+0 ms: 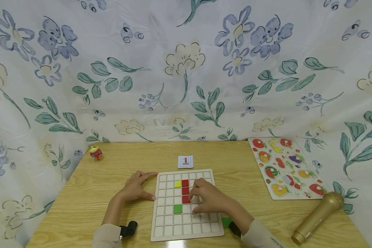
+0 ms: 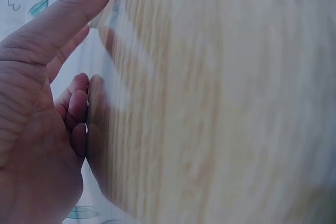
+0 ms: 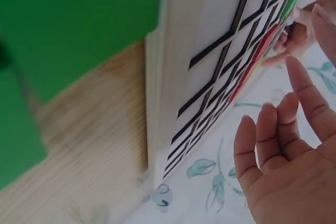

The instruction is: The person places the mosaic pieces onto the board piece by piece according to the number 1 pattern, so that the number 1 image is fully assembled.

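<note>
A white grid board (image 1: 186, 230) with a pale wooden rim lies on the table. Three red tiles (image 1: 185, 190) stand in one column on it, with a yellow rounded tile (image 1: 177, 184) left of the top one. Lower down, a green tile (image 1: 177, 208) fills a square. My left hand (image 1: 134, 188) rests at the board's left edge, thumb and index finger spread along the rim. Over the board's right half hovers my right hand (image 1: 209, 198), fingertips close to the lowest red tile. In the right wrist view its fingers (image 3: 245, 145) are loosely bent, with nothing between them.
Behind the board lies a small pattern card (image 1: 185, 162). Green tiles (image 1: 226, 221) sit by the board's right edge. Farther right are a fruit puzzle board (image 1: 285, 168) and a gold microphone (image 1: 317, 217). A small red toy figure (image 1: 95, 152) stands back left.
</note>
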The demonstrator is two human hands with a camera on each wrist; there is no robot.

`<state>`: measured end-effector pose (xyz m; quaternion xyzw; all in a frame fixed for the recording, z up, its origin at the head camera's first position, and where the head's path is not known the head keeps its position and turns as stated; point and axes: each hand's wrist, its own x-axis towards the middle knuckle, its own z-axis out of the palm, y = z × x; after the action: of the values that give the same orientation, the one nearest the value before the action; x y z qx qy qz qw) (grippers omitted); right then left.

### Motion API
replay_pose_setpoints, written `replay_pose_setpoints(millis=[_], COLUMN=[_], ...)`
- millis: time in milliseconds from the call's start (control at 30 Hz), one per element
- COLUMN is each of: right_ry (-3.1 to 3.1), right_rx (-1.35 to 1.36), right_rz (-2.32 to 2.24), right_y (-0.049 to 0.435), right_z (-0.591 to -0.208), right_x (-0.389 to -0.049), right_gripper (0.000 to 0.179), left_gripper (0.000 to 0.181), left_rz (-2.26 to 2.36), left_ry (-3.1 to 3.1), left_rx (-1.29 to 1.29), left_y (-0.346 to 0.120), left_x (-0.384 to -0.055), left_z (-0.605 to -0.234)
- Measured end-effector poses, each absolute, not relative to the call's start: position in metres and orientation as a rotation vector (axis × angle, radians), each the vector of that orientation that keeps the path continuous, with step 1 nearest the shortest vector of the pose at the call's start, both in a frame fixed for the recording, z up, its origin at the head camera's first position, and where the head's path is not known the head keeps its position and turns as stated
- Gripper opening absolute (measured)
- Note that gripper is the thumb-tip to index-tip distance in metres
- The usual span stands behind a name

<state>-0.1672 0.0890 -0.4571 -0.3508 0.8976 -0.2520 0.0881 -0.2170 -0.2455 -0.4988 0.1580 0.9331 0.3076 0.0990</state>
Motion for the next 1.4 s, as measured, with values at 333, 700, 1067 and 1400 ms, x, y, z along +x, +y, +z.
replay_pose_setpoints(millis=[333,700,1067,1400], right_ry=[2.626,2.623,2.617,2.649], right_rx=[-0.997,-1.048,-1.001,-1.007], right_rz=[-0.788,-0.833,-0.839,-0.866], right_y=[0.112,0.132,0.150,0.166], right_z=[-0.458,-0.463,-0.463,-0.468], right_x=[-0.162,-0.151,-0.140,-0.134], right_gripper=[0.040,0.046,0.049,0.046], left_gripper=[0.094,0.093,0.093,0.093], left_rz=[0.925,0.902,0.885,0.904], left_ry=[2.747,2.754,2.755,2.742], left_rx=[0.491,0.481,0.469,0.457], left_y=[-0.244,-0.244,-0.243,-0.242], left_x=[-0.216,-0.216,-0.217,-0.215], left_z=[-0.494,-0.496,-0.496,-0.493])
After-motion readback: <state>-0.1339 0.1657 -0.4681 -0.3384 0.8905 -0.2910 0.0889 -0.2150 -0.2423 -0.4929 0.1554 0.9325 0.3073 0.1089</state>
